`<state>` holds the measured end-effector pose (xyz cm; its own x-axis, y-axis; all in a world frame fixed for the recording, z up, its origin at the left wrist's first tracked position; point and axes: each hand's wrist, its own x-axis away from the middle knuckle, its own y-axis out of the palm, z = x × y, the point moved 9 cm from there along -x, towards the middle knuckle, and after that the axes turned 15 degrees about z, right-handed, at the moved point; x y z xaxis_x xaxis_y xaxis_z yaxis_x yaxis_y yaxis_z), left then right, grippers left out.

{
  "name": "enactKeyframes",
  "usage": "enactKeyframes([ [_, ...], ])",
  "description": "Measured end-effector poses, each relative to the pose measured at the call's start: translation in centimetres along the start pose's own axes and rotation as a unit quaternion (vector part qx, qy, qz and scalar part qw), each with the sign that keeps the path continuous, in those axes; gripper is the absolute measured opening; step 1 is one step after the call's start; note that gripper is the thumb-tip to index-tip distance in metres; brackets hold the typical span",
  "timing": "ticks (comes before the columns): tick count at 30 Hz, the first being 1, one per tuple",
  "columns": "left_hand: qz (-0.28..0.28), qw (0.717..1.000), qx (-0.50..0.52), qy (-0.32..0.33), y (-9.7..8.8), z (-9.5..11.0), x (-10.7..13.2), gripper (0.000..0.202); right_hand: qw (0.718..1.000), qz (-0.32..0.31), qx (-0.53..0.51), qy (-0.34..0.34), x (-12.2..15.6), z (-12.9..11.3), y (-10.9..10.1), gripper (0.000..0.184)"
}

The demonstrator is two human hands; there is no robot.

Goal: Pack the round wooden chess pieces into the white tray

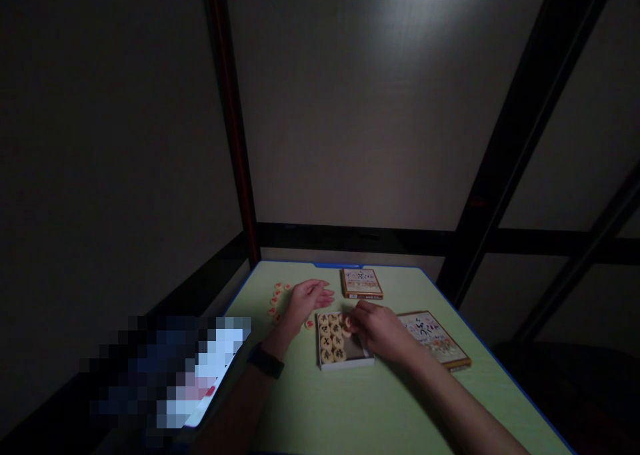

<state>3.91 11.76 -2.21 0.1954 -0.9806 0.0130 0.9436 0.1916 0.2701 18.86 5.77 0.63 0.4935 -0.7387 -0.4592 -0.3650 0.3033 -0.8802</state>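
Leftmost, a bright screen (220, 345), partly pixelated, lies beside the table (300, 408). Next come loose red-marked discs (274, 302), in a loose cluster on the tabletop near its left edge. They look like wooden or plastic game pieces: probably light, rigid and hard to break, perhaps a little slick on the faces, so the rim is likely the best place to take hold, between thumb and a finger.

Over the table, just right of that cluster, the left hand (310, 296) has its grip spread, fingers loosely extended, with nothing visible in it; a dark band (266, 361) circles the wrist. Below its fingers a single red-marked disc (309, 324) lies flat just outside the open box (347, 364). Inside, black-marked discs (327, 342) fill the left part in two columns. The tray's pale walls seem to be thin card, which would likely bend if squeezed; steadying it low on a side looks safer.

Another red-marked disc (347, 326) sits right of those columns, at the fingertips of the right hand (376, 325). That grip is curled downward; whether it pinches the rim or merely touches it I cannot tell. Beyond stands a closed-looking printed box (363, 282), and farthest right a flat printed cover (434, 338), partly behind the right forearm.
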Motion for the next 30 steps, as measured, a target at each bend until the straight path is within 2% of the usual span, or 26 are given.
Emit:
enactKeyframes([
  [4, 0.031, 0.999, 0.002, 0.010, -0.5, 0.5, -0.2, 0.029, 0.999, -0.032, 0.009, -0.015, 0.2, -0.4, 0.8, 0.020],
  [9, 0.049, 0.999, 0.013, 0.020, -0.8, 0.9, -0.3, 0.032, 1.000, -0.026, 0.008, -0.002, 0.3, -0.4, 1.2, 0.030],
  [14, 0.078, 0.997, 0.019, 0.022, -1.7, 1.1, -0.9, 0.031, 0.999, -0.033, 0.024, 0.008, 0.3, -0.4, 1.2, 0.024],
  [19, 0.084, 0.996, 0.024, 0.024, -2.1, 1.3, -1.0, 0.026, 1.000, -0.026, 0.016, -0.007, 0.2, -0.9, 1.0, 0.025],
  [30, 0.082, 0.996, 0.023, 0.025, -1.9, 1.3, -0.8, 0.028, 1.000, -0.021, 0.015, -0.004, 0.2, -0.6, 1.6, 0.022],
])
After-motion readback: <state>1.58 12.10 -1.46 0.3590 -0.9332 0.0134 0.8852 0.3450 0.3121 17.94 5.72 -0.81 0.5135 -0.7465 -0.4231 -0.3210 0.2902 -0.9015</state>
